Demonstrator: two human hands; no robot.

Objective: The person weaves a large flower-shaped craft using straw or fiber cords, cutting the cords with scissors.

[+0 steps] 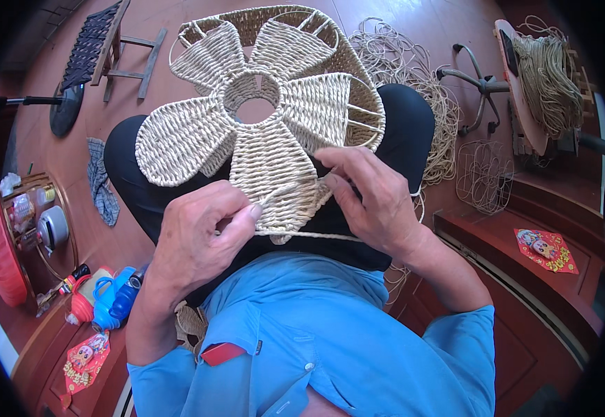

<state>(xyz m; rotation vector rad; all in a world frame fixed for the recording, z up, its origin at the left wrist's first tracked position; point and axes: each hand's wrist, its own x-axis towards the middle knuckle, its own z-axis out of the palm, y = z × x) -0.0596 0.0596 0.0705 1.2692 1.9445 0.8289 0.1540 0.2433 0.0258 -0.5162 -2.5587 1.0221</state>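
Note:
A woven straw-coloured flower-shaped piece (268, 160) with petals round an open centre rests across my lap, a larger woven form behind it; some petals show bare wire frames. My left hand (209, 233) is at the lower left of the bottom petal, its thumb and forefinger pinched on a pale cord (302, 235), which stretches rightward below the petal. My right hand (361, 201) is at that petal's right edge, thumb and forefinger closed on something there that I cannot make out clearly.
Loose cord (407, 76) lies heaped behind my right knee. A wheeled chair base (479, 87) and cord bundle (545, 83) are at right, with a wire frame (483, 181). At left are a wooden stool (129, 66), a cloth (101, 181), a red seat (0, 250) and bottles (115, 299).

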